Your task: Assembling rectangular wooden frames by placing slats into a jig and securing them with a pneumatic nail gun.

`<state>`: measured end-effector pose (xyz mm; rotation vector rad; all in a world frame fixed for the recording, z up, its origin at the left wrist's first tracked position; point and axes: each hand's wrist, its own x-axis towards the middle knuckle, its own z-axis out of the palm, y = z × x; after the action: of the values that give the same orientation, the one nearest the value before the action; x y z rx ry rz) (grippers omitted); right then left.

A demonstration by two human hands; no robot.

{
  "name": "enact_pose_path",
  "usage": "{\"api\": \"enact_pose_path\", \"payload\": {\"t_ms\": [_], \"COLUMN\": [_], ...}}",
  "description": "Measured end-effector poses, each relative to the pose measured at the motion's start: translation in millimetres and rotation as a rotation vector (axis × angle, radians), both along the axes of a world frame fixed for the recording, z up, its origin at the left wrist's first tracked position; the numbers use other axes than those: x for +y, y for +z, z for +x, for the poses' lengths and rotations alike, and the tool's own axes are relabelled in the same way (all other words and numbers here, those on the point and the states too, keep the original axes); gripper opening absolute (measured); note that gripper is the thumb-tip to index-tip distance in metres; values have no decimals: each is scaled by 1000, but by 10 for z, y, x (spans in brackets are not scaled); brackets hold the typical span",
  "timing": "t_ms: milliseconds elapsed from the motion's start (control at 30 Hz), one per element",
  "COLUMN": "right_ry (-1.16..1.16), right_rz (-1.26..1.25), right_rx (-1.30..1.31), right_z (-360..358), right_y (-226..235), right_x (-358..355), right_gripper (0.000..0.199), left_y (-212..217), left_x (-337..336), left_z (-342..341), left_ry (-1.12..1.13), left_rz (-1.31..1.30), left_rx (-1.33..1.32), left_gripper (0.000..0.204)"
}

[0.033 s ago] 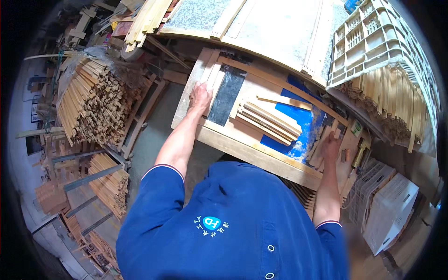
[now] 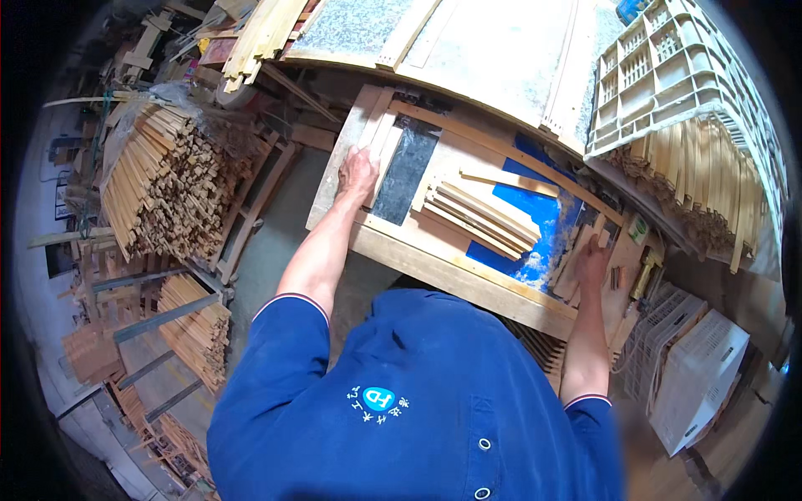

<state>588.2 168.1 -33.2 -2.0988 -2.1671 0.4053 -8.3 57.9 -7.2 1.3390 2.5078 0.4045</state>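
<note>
Flat, left hand (image 2: 357, 173) presses upward-pointing slat (image 2: 378, 138).

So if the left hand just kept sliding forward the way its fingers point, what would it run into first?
Probably more of the pale wooden slats it already rests on: the left hand lies flat with its fingers aimed up along them. Past their far end sits the big pale board, though depth there is hard to judge.

Stacked wooden sticks (image 2: 159, 179) at left, pale plastic crate (image 2: 668, 75) upper right, white baskets (image 2: 697, 376) lower right
</note>
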Motion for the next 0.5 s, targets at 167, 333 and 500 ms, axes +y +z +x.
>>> {"api": "enact_pose_path", "payload": {"t_ms": [167,333,500], "right_ry": [0,2,-34], "right_rz": [-21,21,5], "right_rx": [-62,-61,-36], "right_z": [-133,-73,-28], "right_y": [65,15,-17], "right_x": [21,16,-3], "right_gripper": [41,37,33], "left_y": [-49,-101,-217], "left_x": [-23,-77,-137], "left_z": [-85,-88,-151], "left_ry": [-24,-121,-261], "left_rz": [36,48,155], "left_rx": [98,111,216], "left_gripper": [42,38,25]}}
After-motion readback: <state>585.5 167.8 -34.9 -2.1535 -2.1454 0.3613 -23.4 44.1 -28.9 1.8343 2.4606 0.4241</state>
